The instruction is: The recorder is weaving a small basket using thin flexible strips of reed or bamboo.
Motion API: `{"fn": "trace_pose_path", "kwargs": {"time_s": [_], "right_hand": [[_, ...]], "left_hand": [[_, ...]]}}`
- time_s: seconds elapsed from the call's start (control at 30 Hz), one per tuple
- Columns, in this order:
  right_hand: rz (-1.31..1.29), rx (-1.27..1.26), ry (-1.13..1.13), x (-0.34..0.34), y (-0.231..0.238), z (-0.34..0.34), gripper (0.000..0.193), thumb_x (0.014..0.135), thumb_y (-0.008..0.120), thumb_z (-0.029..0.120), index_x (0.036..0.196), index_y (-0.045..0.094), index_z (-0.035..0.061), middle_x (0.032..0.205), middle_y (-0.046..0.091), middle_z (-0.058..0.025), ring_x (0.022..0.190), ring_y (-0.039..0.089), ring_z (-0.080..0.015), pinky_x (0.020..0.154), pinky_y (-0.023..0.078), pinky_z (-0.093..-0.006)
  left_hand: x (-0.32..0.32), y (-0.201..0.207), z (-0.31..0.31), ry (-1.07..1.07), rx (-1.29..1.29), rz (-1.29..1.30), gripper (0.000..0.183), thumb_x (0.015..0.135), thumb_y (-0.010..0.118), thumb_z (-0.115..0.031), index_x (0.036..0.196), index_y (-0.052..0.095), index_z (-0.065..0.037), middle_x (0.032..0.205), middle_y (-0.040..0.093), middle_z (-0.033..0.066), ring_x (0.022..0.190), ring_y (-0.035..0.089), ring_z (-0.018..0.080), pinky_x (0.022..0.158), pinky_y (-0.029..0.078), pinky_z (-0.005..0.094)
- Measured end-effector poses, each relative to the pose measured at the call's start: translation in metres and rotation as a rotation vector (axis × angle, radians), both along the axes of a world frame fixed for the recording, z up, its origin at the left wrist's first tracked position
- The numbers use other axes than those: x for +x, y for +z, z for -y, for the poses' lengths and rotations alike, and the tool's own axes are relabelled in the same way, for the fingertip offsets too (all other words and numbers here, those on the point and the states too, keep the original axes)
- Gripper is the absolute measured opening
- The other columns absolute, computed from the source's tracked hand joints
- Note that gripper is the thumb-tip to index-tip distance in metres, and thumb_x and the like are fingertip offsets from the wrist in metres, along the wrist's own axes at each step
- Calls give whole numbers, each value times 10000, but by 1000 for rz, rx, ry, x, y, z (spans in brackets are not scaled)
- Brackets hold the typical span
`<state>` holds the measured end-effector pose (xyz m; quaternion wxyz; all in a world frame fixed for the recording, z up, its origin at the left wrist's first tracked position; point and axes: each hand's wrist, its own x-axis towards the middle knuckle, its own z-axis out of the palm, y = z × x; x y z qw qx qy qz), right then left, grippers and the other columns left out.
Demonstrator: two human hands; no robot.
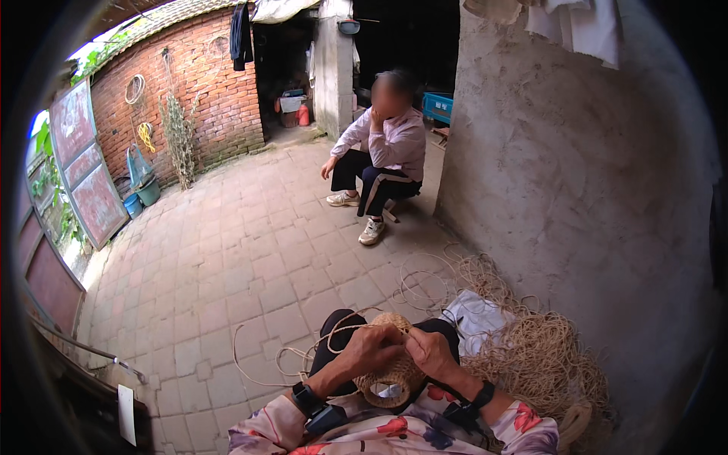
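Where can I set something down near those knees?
Bare paving lies between the knees and the seated person's shoes, and left toward the metal door, beyond the trailing strand. Crowded: the right, with tangled cord and a white sheet by the wall; and between the knees, filled by left hand, right hand and woven basket.

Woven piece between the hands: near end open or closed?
Open: the woven piece shows a round hole at its near end, something white visible inside.

Found woven piece (407,369) between knees (339,330), cord heap (542,356) to right on paving (235,258), beside near wall (576,189), sheet (476,318) at heap's left edge. Saw seated person (394,144) ahead, before doorway (409,42), left of near wall. Noted brick wall (216,98) farther left, buckets (149,193) near its foot, gate (87,163) left of buckets.
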<state>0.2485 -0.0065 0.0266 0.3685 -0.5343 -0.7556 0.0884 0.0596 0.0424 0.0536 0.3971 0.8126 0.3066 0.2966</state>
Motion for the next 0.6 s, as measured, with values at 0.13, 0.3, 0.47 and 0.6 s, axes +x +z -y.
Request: {"fn": "trace_pose_path", "kwargs": {"time_s": [0.13,0.3,0.47,0.6], "right_hand": [[-25,14,94,0,4,2,210,933,541,239,829,532,57,676,577,-184,618,604,-394,517,466,-466],[115,118,50,-5,26,13,129,907,579,167,851,519,69,719,589,-139,657,627,-336,521,480,-429],[132,209,100,-2,19,15,128,899,585,151,841,505,70,724,585,-142,645,627,-335,515,477,-437],[-34,-17,-37,-8,5,7,216,931,542,218,786,521,59,666,577,-205,629,607,-409,541,470,-487]], "left_hand": [[-6,-10,-7,-82,206,37,180,822,721,-173,917,685,-25,880,629,105,855,621,254,752,493,354],[-6,-17,-13,-187,202,23,200,832,716,-200,929,685,-28,892,635,94,862,619,243,760,486,344],[-5,-17,-13,-191,-35,20,214,827,709,-225,913,680,-31,871,659,105,817,628,232,750,490,343],[3,-21,-7,-15,34,-11,227,762,687,-227,877,680,-32,800,656,146,754,650,289,686,501,381]]}}
